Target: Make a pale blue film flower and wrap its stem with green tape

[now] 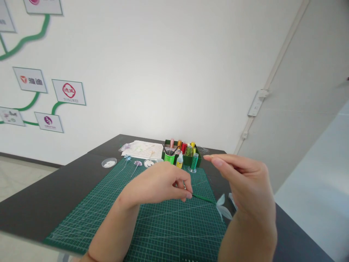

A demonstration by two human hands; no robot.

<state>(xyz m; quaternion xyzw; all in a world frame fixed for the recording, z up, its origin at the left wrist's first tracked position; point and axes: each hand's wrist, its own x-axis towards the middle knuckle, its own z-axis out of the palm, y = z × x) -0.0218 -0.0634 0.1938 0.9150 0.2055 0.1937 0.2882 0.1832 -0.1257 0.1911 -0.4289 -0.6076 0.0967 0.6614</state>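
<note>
My left hand [160,185] hovers over the green cutting mat [141,225] with its fingertips pinched on the end of a thin green stem [203,198]. The stem runs to the right, where pale translucent petals [224,209] show beside my right hand [245,189]. That hand is raised over the mat's right edge, its back to me, its fingers curled and partly stretched leftward; the stem passes behind it and its grip is hidden.
At the mat's far edge stand a green box of coloured spools [185,150], a small glue bottle [179,160], a paper sheet [143,149], small white dishes [109,163] and two finished wire flowers [137,164]. The dark table [40,196] ends near me and at right.
</note>
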